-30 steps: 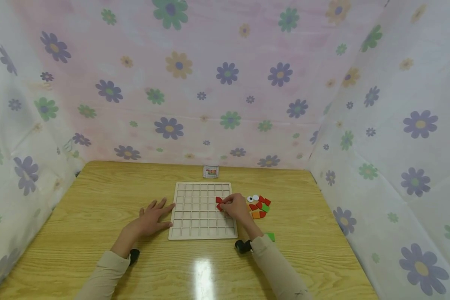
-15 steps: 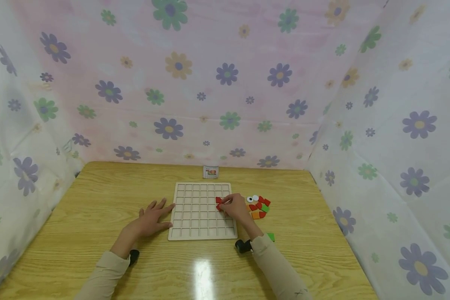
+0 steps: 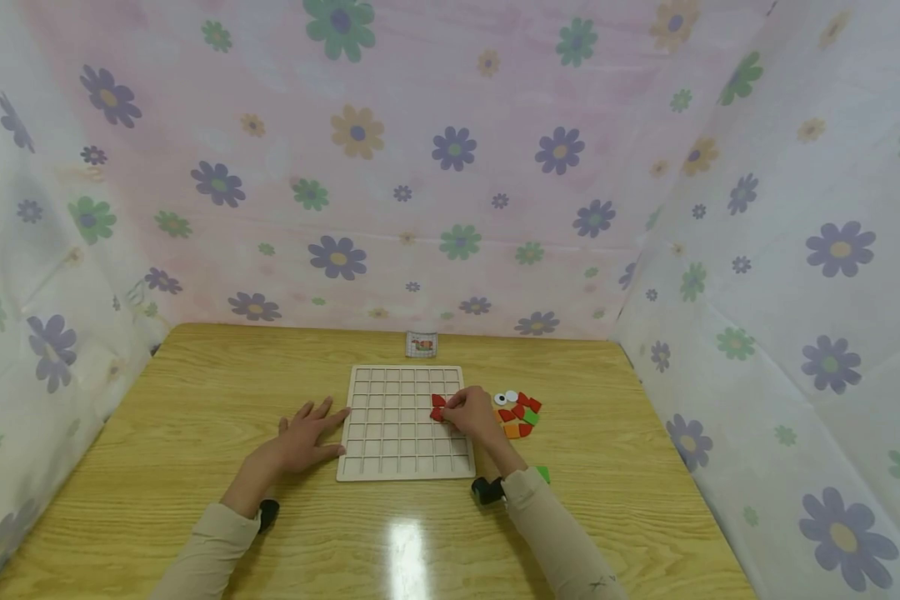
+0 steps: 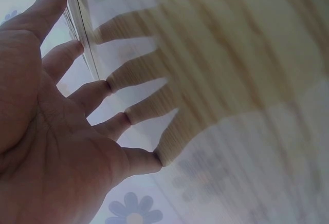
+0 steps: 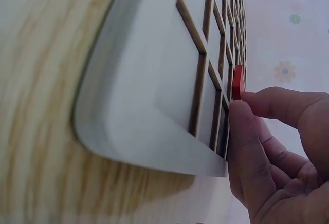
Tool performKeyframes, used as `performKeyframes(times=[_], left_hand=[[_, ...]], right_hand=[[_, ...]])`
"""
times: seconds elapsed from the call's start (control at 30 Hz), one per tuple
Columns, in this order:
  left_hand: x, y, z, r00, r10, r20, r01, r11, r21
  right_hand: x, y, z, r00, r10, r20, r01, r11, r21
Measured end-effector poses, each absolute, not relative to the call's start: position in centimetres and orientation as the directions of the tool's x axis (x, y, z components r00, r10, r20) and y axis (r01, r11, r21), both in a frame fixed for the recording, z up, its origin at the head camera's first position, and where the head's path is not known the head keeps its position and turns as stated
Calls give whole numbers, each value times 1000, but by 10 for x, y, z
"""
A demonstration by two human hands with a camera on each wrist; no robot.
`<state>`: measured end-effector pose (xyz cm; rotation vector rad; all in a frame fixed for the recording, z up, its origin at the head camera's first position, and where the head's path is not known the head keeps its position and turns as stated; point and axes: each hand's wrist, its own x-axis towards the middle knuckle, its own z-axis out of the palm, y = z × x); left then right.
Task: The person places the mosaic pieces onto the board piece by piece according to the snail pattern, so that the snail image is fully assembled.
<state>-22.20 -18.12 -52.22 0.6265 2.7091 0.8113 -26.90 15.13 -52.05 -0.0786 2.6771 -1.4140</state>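
In the head view, a pale wooden grid board (image 3: 378, 467) lies on the table. My left hand (image 3: 297, 442) is spread flat at its left edge, the fingertips touching the rim; the left wrist view shows its straight fingers (image 4: 92, 95). Over the board's right side, the thumb and forefinger of my right hand (image 3: 476, 417) pinch a small red tile (image 3: 436, 414). From the right wrist view, this red tile (image 5: 237, 82) stands at the grid's surface; whether it sits fully in a cell I cannot tell. Just beyond it, another red tile (image 3: 438, 400) rests on the grid.
Right of the board lies a loose group of tiles: red, an orange tile (image 3: 512, 431), a green tile (image 3: 531, 417), and a white eye disc (image 3: 501, 399). Another green tile (image 3: 543, 474) is partly behind the right sleeve. A picture card (image 3: 422, 345) sits behind the board.
The pinched red tile has shifted very slightly left on the grid with the right fingertips. My left hand and the board have stayed in place.
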Motion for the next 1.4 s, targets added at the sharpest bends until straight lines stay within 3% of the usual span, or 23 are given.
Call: performKeyframes(times=[0.27, 0.47, 0.67, 1.1, 1.4], left_hand=[[-220, -180, -520, -878, 466, -107, 331, 754, 567], [-219, -179, -518, -879, 462, -118, 316, 749, 582], [-218, -178, -518, -879, 460, -121, 312, 749, 585], [-221, -181, -522, -882, 455, -122, 308, 754, 581], [-220, -180, -520, -883, 453, -120, 312, 759, 571]], right_hand=[[-278, 157, -523, -952, -306, -2, -183, 573, -799], [-282, 160, -517, -898, -435, -68, -245, 623, -743], [-282, 163, -514, -898, -427, -112, -227, 664, -713], [-284, 165, -527, -918, -396, 8, -289, 653, -700], [-284, 161, -527, -925, -380, 9, -283, 672, -685]])
